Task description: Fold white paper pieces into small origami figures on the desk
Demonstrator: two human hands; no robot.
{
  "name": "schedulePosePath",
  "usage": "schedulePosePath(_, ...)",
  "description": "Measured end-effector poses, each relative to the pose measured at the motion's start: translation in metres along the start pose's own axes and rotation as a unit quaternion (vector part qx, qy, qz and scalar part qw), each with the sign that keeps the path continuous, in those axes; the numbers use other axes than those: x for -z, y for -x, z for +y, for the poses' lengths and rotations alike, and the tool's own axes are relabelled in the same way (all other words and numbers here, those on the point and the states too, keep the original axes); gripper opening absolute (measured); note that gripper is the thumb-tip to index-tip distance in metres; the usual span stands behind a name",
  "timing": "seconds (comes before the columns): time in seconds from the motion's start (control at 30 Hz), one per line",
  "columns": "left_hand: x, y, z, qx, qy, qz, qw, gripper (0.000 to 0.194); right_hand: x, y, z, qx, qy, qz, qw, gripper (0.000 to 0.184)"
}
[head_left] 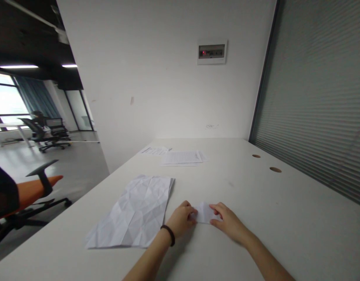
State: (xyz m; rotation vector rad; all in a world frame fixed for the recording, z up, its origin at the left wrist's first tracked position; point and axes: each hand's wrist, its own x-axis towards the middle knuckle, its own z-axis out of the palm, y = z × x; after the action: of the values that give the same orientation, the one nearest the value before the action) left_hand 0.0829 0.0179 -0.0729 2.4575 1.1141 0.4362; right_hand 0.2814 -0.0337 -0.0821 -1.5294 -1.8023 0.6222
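A small folded piece of white paper (204,212) lies on the white table (285,218) between my two hands. My left hand (181,219), with a black band on its wrist, has its fingers curled and pinches the paper's left edge. My right hand (228,221) pinches the paper's right edge between thumb and fingers. Just left of my left hand lies a large creased white sheet (136,212), flat on the table.
Printed sheets (181,157) and another paper (155,150) lie further back near the wall. Two round cable holes (275,169) sit at the right. An orange office chair (30,191) stands off the table's left edge. Ribbed blinds (320,97) line the right side.
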Motion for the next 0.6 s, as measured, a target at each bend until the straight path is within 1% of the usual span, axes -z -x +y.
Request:
schedulePosePath(0.07,-0.003,-0.001,-0.002,0.014,0.021,0.017,1.000,0.034,0.000,0.000,-0.001,0.002,0.001,-0.009,1.000,0.037)
schedulePosePath(0.13,-0.006,-0.002,-0.003,0.020,0.038,0.026,0.999,0.037,0.001,0.001,-0.004,0.008,0.004,-0.008,1.000,0.032)
schedulePosePath(0.23,-0.005,-0.002,-0.002,0.012,0.046,0.039,0.998,0.034,0.003,0.002,-0.009,0.020,0.020,0.021,0.999,0.021)
schedulePosePath(0.3,-0.002,-0.001,0.001,0.001,0.040,0.070,0.997,0.029,0.003,0.002,-0.012,0.030,0.036,0.038,0.998,0.016)
schedulePosePath(0.4,0.007,0.001,0.009,-0.035,0.040,0.115,0.992,0.021,0.003,0.002,-0.014,0.039,0.058,0.040,0.997,0.014)
schedulePosePath(0.47,0.013,0.004,0.016,-0.067,0.046,0.108,0.991,0.017,0.005,0.002,-0.016,0.043,0.069,0.031,0.996,0.015)
schedulePosePath(0.53,0.018,0.006,0.021,-0.086,0.043,0.070,0.993,0.016,0.008,0.003,-0.018,0.049,0.073,0.016,0.996,0.023)
schedulePosePath(0.6,0.021,0.008,0.024,-0.090,0.035,0.028,0.995,0.032,0.012,0.005,-0.019,0.062,0.061,-0.007,0.996,0.034)
